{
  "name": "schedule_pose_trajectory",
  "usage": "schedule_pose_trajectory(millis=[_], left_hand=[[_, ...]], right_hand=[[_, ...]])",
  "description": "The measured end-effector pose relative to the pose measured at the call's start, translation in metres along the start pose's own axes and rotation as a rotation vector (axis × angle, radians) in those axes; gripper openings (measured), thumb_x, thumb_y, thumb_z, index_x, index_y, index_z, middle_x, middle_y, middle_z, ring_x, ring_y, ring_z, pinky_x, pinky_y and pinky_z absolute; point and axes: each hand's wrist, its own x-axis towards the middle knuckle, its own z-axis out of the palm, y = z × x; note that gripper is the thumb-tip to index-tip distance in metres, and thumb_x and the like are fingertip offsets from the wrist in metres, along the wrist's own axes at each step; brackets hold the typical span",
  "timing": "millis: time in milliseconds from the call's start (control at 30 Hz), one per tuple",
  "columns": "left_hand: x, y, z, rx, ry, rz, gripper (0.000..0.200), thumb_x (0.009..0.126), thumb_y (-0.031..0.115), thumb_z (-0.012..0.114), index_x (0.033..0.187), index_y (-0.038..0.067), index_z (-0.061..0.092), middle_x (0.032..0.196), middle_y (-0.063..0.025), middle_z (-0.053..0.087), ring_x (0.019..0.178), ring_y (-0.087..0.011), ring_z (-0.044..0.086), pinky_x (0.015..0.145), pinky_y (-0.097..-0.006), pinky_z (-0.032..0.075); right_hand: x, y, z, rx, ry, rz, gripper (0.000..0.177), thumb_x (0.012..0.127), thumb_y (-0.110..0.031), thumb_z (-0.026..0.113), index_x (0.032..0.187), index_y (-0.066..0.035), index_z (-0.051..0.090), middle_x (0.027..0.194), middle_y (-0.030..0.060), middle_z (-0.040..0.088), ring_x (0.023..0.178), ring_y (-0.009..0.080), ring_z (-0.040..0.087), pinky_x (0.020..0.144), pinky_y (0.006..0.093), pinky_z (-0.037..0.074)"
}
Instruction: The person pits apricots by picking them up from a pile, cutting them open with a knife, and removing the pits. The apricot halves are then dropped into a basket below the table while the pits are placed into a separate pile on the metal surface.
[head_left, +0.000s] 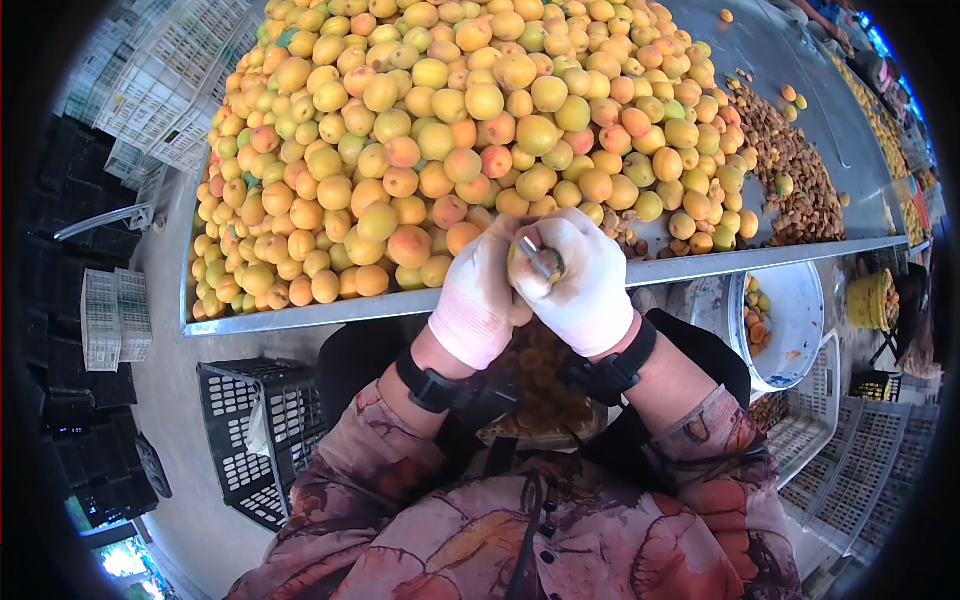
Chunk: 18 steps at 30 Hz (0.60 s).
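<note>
Both hands wear white gloves and meet at the table's front edge, in front of a large pile of apricots [480, 100]. My right hand [585, 280] is closed around a small metal tool [541, 257], whose short shiny end sticks out by the thumb; the rest is hidden in the fist. Pressed against it, my left hand [477, 290] has its fingers curled. Whatever lies between the two palms is hidden. Below the hands, between the knees, a container of orange apricot pieces [545, 385] shows partly.
A metal table rim [330, 315] runs across in front. Apricot pits [795, 180] lie heaped on the right. A white bucket [800, 320] stands at the right knee, a black crate [235, 440] at lower left. Stacked white crates [185, 60] and a yellow bucket [868, 302] stand farther off.
</note>
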Motion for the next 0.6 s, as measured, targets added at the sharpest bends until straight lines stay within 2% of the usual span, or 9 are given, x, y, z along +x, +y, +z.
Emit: schedule_pose_trajectory(millis=[67,133,200,233,300,333,467,533,600], left_hand=[[-0.003,0.003,0.002,-0.106,-0.013,-0.095,0.033,0.107,0.032,0.038,0.111,0.006,0.057,0.078,0.0022,0.054,0.056,-0.0073,0.048,0.046,-0.022,0.034],[-0.008,0.01,0.004,0.22,-0.058,0.155,0.03,0.107,0.032,0.039,0.11,0.008,0.057,0.074,0.003,0.052,0.051,-0.0077,0.044,0.043,-0.0224,0.03],[-0.007,0.024,0.0,0.326,-0.071,0.151,0.024,0.102,0.026,0.047,0.111,0.006,0.057,0.079,0.0005,0.057,0.058,-0.0108,0.051,0.049,-0.024,0.037],[-0.007,0.031,-0.001,0.379,-0.078,0.149,0.022,0.1,0.023,0.051,0.111,0.005,0.056,0.081,-0.0007,0.059,0.061,-0.0124,0.055,0.052,-0.0247,0.041],[0.0,0.031,-0.006,0.73,-0.03,0.373,0.027,0.093,0.016,0.06,0.115,0.002,0.054,0.088,-0.0052,0.064,0.074,-0.0185,0.062,0.064,-0.0272,0.048],[0.001,0.031,-0.008,0.907,-0.004,0.484,0.033,0.089,0.013,0.064,0.117,0.001,0.053,0.091,-0.0074,0.066,0.08,-0.0216,0.066,0.07,-0.0284,0.052],[0.0,0.033,-0.017,0.459,-0.024,0.284,0.017,0.095,0.004,0.057,0.11,-0.001,0.052,0.089,-0.0045,0.063,0.073,-0.0053,0.055,0.059,-0.0187,0.045],[0.001,0.031,-0.02,0.167,0.01,0.042,0.015,0.095,-0.001,0.055,0.109,-0.003,0.049,0.088,-0.004,0.062,0.071,-0.0043,0.053,0.056,-0.0167,0.042],[-0.003,0.026,-0.011,0.336,0.046,0.163,0.024,0.092,-0.007,0.059,0.112,-0.004,0.045,0.089,-0.003,0.061,0.068,-0.006,0.053,0.056,-0.0186,0.043]], right_hand=[[0.0,0.003,-0.003,-0.005,-0.067,-0.041,0.019,0.081,-0.022,0.071,0.085,-0.004,0.066,0.08,0.0166,0.061,0.074,0.0375,0.065,0.066,0.0426,0.054],[0.002,0.004,-0.004,0.059,-0.059,0.027,0.019,0.083,-0.021,0.07,0.089,-0.004,0.067,0.081,0.0164,0.064,0.073,0.035,0.065,0.066,0.0408,0.054],[0.006,0.001,-0.001,0.191,0.024,0.199,0.019,0.085,-0.02,0.069,0.092,-0.002,0.069,0.081,0.0154,0.067,0.07,0.0295,0.067,0.065,0.0379,0.053],[0.006,-0.003,-0.002,0.475,0.026,0.462,0.021,0.089,-0.017,0.066,0.095,0.002,0.069,0.075,0.0112,0.068,0.068,0.0158,0.064,0.063,0.0313,0.05],[0.013,-0.01,-0.013,0.728,-0.006,0.697,0.021,0.09,-0.015,0.064,0.096,0.005,0.068,0.071,0.0075,0.065,0.069,0.0086,0.06,0.062,0.0269,0.048],[0.011,-0.008,-0.015,0.614,-0.069,0.521,0.02,0.09,-0.014,0.065,0.096,0.005,0.068,0.07,0.0061,0.064,0.068,0.0081,0.059,0.061,0.0261,0.048],[0.008,-0.013,-0.031,0.526,-0.388,0.334,0.017,0.092,-0.015,0.066,0.095,0.002,0.069,0.069,0.0002,0.062,0.064,0.0055,0.055,0.06,0.0226,0.045],[0.013,-0.022,-0.035,0.667,-0.331,0.481,0.015,0.092,-0.015,0.066,0.091,0.0,0.069,0.067,-0.0011,0.061,0.062,0.0044,0.054,0.058,0.0216,0.043],[0.015,-0.021,-0.032,0.908,-0.213,0.555,0.018,0.094,-0.014,0.062,0.079,-0.005,0.064,0.064,-0.004,0.057,0.054,0.0031,0.049,0.05,0.021,0.037]])
